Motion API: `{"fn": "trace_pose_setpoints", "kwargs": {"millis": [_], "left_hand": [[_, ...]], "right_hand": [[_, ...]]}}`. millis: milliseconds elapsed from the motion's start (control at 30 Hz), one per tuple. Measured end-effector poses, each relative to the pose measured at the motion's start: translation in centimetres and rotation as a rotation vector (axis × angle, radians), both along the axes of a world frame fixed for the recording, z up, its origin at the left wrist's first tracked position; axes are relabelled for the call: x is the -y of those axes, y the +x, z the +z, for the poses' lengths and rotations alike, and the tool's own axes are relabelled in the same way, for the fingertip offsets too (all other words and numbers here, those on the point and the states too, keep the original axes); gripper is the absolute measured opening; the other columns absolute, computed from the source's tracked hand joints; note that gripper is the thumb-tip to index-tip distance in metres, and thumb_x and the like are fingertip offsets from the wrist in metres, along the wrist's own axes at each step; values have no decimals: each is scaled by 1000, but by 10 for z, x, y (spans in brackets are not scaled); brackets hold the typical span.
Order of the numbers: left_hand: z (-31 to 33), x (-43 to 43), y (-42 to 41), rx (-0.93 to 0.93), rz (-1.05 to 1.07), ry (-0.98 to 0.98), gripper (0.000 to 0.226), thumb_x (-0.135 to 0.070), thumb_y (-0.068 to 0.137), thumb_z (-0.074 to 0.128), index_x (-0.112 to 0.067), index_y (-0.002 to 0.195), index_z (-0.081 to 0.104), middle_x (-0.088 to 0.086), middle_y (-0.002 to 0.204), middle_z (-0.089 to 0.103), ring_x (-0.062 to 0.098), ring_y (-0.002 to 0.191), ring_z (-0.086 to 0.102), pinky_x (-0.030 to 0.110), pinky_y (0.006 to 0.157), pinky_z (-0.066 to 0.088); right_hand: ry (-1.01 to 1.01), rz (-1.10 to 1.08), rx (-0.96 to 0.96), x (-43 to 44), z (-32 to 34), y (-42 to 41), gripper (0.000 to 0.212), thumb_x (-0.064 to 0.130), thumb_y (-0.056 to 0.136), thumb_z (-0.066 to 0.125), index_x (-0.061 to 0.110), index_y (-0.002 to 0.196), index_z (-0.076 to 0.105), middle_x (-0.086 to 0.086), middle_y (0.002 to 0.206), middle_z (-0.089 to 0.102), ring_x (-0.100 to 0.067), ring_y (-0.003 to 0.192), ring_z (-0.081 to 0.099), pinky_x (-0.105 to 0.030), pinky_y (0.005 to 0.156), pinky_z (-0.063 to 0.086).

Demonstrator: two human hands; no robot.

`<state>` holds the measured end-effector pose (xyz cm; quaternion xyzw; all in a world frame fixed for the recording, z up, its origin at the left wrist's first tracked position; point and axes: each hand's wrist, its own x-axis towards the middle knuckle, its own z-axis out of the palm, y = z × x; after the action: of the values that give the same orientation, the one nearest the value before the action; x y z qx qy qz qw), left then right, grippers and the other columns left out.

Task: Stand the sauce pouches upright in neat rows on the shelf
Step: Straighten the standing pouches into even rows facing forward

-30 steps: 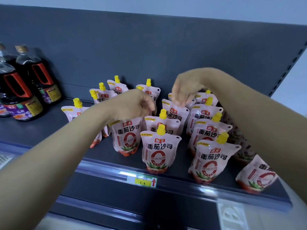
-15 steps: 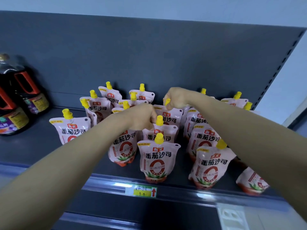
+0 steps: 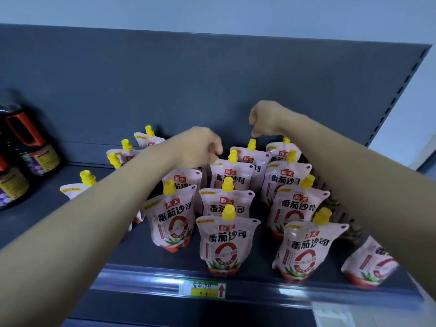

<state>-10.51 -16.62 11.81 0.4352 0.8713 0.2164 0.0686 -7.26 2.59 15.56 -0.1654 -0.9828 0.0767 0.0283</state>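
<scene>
Several pink sauce pouches with yellow caps stand in rows on the dark shelf (image 3: 122,256). The front pouch (image 3: 226,246) of the middle row stands at the shelf edge. My left hand (image 3: 200,147) is curled over the top of a pouch (image 3: 186,179) in the second place of the left row, and that pouch's cap is hidden under it. My right hand (image 3: 264,121) hovers with curled fingers just above the cap of the rearmost middle pouch (image 3: 252,156), holding nothing. A pouch (image 3: 370,263) at the front right leans sideways. More pouches (image 3: 127,149) stand loosely at the back left.
Dark soy sauce bottles (image 3: 35,152) with red handles stand at the far left of the shelf. The grey back panel (image 3: 188,79) rises behind the pouches. A yellow price tag (image 3: 203,289) sits on the front rail. Brown-printed pouches (image 3: 335,201) show under my right forearm.
My right hand has let go of the rear pouch and risen above it. My left hand has shifted back along the left row. The camera has moved closer.
</scene>
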Motion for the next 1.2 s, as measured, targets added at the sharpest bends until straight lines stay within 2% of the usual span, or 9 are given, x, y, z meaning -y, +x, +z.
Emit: {"fn": "trace_pose_setpoints", "kwargs": {"millis": [67, 133, 300, 433, 700, 867, 1000, 1100, 1200], "left_hand": [[-4, -13, -7, -51, 6, -102, 29, -17, 84, 66, -10, 112, 61, 6, 112, 64, 23, 101, 59, 33, 89, 48], [-9, -23, -14, -78, 1, -212, 29, -19, 84, 66, -12, 112, 61, 4, 113, 63, 25, 102, 58, 40, 92, 48], [-14, -37, -29, -51, -23, -232, 9, -16, 82, 67, -16, 91, 68, -1, 94, 67, 19, 90, 60, 39, 88, 51], [-19, -41, -39, -64, -37, -254, 9, -13, 82, 66, -13, 89, 71, 2, 97, 67, 18, 84, 57, 34, 80, 51], [-26, -42, -44, -70, 23, -311, 17, -24, 83, 66, -13, 70, 65, 2, 68, 55, 20, 74, 51, 25, 65, 35], [-26, -49, -41, -107, 6, -345, 41, -26, 82, 66, -16, 49, 44, 5, 67, 51, 27, 72, 49, 23, 50, 28], [-22, -59, -35, -58, 8, -358, 39, -26, 84, 66, -10, 52, 49, 7, 57, 36, 41, 72, 47, 37, 68, 47], [-21, -66, -33, -65, -2, -310, 31, -23, 84, 66, -7, 60, 53, 18, 70, 47, 45, 96, 56, 42, 76, 49], [-22, -72, -34, -89, 3, -289, 40, -24, 83, 67, -6, 54, 45, 18, 78, 52, 44, 97, 57, 42, 76, 49]], "right_hand": [[64, -8, 94, 0, -11, -3, 43, 19, 85, 68, -2, 122, 60, -16, 124, 63, -33, 115, 58, -36, 96, 49], [-2, -9, 166, 0, -23, -7, 40, 16, 85, 67, 0, 122, 61, -16, 123, 64, -33, 114, 61, -32, 90, 50], [-24, 11, 167, 0, -40, -25, 30, 2, 84, 63, -6, 113, 66, -22, 108, 70, -21, 68, 61, -26, 64, 49], [-14, 30, 58, -6, -46, -40, 20, 1, 81, 65, 0, 100, 71, -17, 108, 70, -31, 97, 68, -35, 82, 56], [-72, 65, 9, -9, -52, -60, 17, 2, 82, 67, 2, 98, 72, -14, 107, 71, -31, 99, 66, -37, 89, 55], [-111, 101, 31, -15, -38, -55, 29, 9, 81, 70, -2, 108, 68, -17, 116, 67, -33, 109, 62, -40, 93, 52], [-82, 93, -56, -21, -26, -44, 28, 13, 88, 60, -7, 106, 66, -21, 113, 68, -35, 111, 60, -43, 94, 51], [-61, 81, -70, -24, -23, -31, 26, 11, 89, 55, -7, 105, 66, -22, 111, 68, -36, 110, 60, -44, 92, 51], [-75, 66, -92, -28, -20, -17, 24, 13, 89, 57, 2, 107, 70, -13, 113, 70, -29, 109, 62, -38, 95, 50]]}}
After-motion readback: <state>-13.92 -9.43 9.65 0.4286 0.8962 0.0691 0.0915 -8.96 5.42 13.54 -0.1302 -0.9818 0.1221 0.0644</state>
